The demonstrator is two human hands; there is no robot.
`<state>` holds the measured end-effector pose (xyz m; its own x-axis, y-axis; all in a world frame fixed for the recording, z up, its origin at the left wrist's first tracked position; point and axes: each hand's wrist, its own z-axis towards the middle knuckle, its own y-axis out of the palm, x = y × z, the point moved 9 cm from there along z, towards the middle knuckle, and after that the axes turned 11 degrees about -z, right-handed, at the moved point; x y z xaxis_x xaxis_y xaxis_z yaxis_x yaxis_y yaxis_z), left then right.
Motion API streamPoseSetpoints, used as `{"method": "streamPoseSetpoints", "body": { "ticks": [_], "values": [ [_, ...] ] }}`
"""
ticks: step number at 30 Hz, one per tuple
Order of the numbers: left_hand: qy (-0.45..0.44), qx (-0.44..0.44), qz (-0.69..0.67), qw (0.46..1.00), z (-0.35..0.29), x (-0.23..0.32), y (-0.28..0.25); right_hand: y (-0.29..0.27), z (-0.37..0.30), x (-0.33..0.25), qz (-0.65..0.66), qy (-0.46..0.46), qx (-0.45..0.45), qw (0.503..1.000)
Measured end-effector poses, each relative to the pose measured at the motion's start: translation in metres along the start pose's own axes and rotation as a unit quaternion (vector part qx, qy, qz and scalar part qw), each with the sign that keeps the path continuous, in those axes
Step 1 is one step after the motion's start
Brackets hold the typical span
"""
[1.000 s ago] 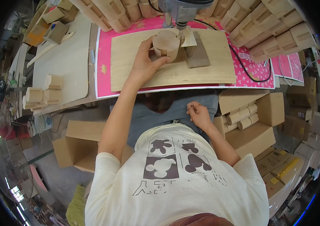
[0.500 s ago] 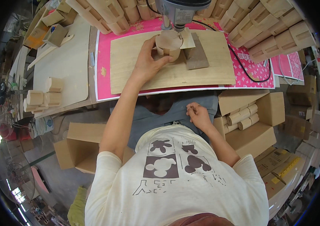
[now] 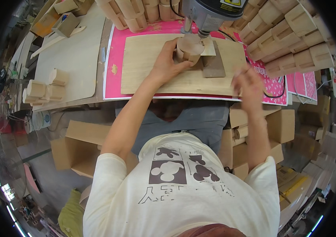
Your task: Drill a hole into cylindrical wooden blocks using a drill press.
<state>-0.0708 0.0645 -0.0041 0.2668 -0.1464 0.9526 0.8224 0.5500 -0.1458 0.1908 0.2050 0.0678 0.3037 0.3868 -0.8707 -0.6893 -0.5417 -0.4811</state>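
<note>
Pinching the wooden cylinder (image 3: 190, 45) to its right, left hand (image 3: 167, 65) sits nearer; right hand (image 3: 250, 86), by worktop's front edge (image 3: 96, 99), state indeterminable.

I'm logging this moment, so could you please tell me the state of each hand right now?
Left hand: closed on the round wooden piece.
Right hand: too blurred to tell open from closed; nothing visible in its grip.
</note>
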Motion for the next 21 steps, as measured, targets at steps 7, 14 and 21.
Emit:
{"method": "streamPoseSetpoints", "body": {
  "ticks": [7, 14, 21],
  "values": [
    [-0.048, -0.022, -0.029, 0.998, 0.001, -0.002, 0.004, -0.037, 0.192, -0.096, 0.167, -0.077, 0.13, 0.974],
    [-0.036, -0.027, -0.053, 0.998, 0.001, 0.001, 0.005, -0.019, 0.206, -0.128, 0.173, -0.015, 0.061, 0.983],
    [-0.004, -0.01, -0.025, 1.0, 0.001, 0.005, 0.003, -0.045, 0.148, -0.128, 0.109, -0.092, 0.099, 0.985]
  ]
}}
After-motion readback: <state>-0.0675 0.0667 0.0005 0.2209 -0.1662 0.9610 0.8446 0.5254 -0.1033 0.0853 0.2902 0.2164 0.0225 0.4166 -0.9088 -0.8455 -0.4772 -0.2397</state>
